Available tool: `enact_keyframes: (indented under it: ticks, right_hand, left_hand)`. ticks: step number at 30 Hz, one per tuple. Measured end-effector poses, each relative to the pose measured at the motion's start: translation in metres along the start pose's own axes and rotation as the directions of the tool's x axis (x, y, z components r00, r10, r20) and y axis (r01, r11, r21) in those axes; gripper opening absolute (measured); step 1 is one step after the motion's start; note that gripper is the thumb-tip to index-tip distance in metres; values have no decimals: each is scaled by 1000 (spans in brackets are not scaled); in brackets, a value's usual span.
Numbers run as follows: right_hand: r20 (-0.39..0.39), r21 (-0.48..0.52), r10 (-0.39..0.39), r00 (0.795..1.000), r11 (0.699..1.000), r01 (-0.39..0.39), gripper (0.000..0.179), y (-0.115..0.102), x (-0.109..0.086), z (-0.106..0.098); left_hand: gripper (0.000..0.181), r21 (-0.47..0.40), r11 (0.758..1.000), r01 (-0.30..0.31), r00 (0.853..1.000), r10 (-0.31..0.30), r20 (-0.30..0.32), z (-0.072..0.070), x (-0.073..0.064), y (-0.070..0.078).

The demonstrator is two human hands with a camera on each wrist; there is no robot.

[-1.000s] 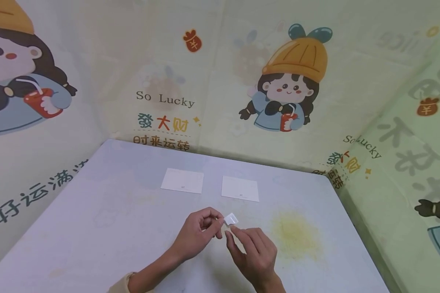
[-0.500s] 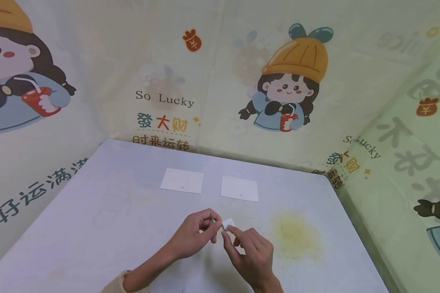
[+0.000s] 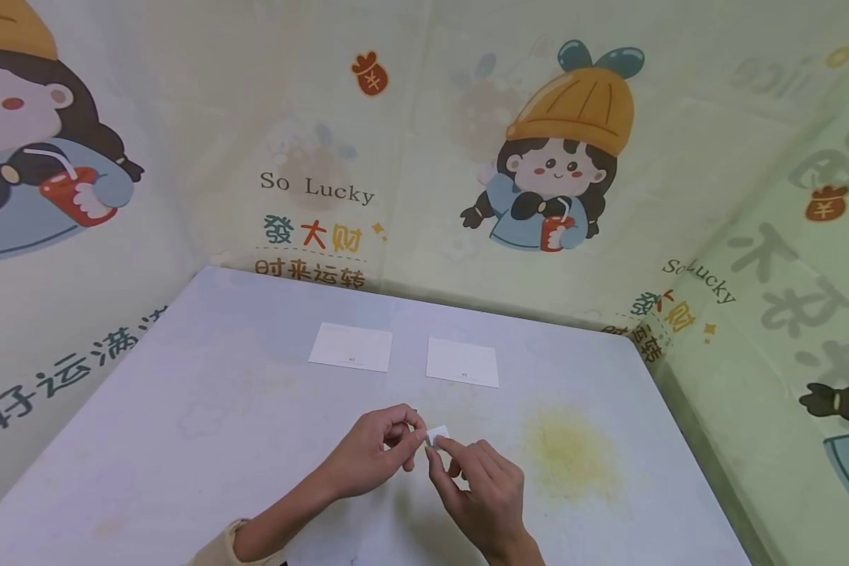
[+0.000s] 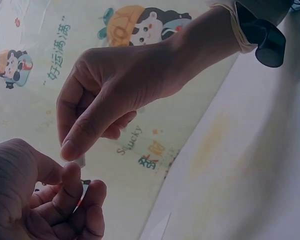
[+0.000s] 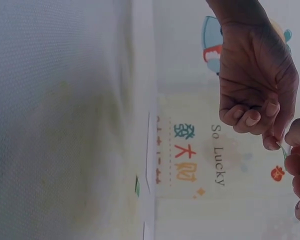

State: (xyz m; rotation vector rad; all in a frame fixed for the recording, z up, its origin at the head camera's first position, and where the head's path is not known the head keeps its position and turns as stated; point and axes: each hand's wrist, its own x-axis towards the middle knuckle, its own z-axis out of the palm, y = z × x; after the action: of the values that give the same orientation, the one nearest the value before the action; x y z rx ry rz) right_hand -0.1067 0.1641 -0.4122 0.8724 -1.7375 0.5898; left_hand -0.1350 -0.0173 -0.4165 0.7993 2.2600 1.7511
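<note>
A small white square slip, paper-like, is held above the table between both hands. My left hand pinches its left edge between thumb and forefinger, the other fingers curled in. My right hand pinches the lower right side with forefinger and thumb. In the left wrist view only a bit of the slip shows between the fingertips. Seen from the right wrist, the slip is nearly edge-on and has a greenish tint. What is printed on it, if anything, cannot be made out.
Two white cards lie flat side by side towards the back of the white table. A small green piece shows near the table's edge in the right wrist view. Printed cloth walls enclose the table.
Both hands have shifted slightly left with the slip. Less of the slip shows now, as the right forefinger has moved farther over it. The two cards stay where they were.
</note>
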Motion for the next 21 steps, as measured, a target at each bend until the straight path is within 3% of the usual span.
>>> enact_keyframes:
  ticks: [10,21]
  right_hand:
    - [37,-39,13,999,999,-12,13,0,-6,0]
    - [51,-53,89,995,995,-86,19,0,-8,-1]
  left_hand:
    - [11,6,1000,3,1000,-3,20,-1,0,0]
    - [12,21,999,39,999,-40,33,-2,0,-1]
